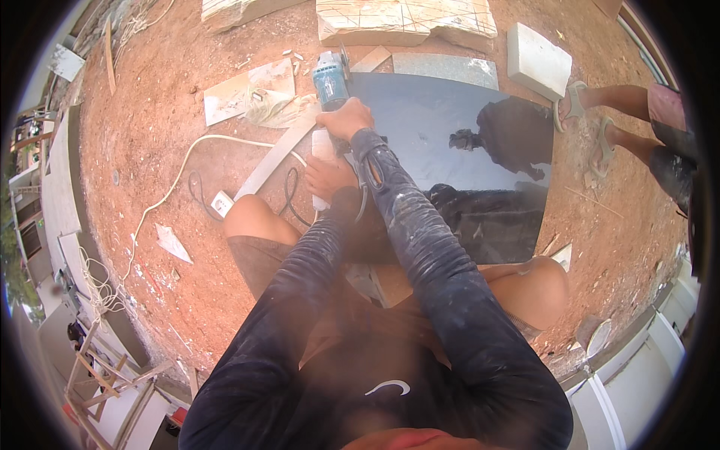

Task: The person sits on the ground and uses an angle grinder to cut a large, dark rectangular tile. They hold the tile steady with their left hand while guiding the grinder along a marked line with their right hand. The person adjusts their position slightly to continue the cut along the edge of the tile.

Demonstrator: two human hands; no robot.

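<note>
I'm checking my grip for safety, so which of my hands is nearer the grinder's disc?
Your right. The right hand is on the grinder just behind its teal part, with the disc ahead; the left hand holds the pale rear part, closer to you.

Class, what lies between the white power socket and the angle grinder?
In the head view, a flat grey strip lies between the white power socket and the angle grinder, with a pale cable crossing it.

- Ground: red-brown dirt, strewn with pale chips
- Dark, glossy panel
- White block by its far right corner
- Stone slabs beyond it
- Pale strip, slanting, left of it
- Socket near the strip's lower end
- Curving cord
</note>
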